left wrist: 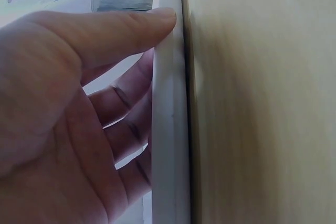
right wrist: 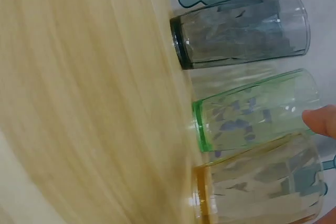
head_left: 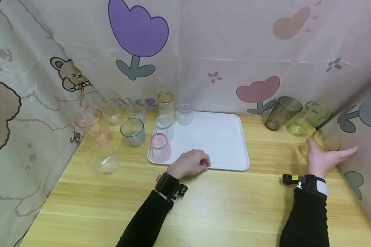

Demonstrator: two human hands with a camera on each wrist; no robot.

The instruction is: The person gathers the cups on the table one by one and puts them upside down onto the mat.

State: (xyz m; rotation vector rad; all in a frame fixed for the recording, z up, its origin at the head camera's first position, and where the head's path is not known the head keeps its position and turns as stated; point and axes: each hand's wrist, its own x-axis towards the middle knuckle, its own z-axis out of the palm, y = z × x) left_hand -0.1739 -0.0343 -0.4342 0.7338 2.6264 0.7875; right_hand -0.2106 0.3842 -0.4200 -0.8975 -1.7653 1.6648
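Observation:
My left hand point(head_left: 201, 162) rests on the front rim of the white tray point(head_left: 216, 137), fingers curled over the edge. In the left wrist view the thumb point(left wrist: 131, 27) presses the rim point(left wrist: 168, 129) while the fingers curl on the tray's inner side. My right hand point(head_left: 327, 154) is spread open at the far right, palm against an amber glass point(head_left: 324, 141) with fingers straight beside it. One fingertip point(right wrist: 320, 121) shows near the amber glass point(right wrist: 257, 187) and the green glass point(right wrist: 257, 111).
On the tray's left part stand a pink glass point(head_left: 159, 147), a clear glass point(head_left: 165, 127) and a gold-rimmed glass point(head_left: 166, 103). Left of it are a blue-grey glass point(head_left: 132, 131), a tall pink glass point(head_left: 94, 125) and clear ones. A grey glass point(head_left: 282, 112) and green glass point(head_left: 307, 121) lean at the curtain.

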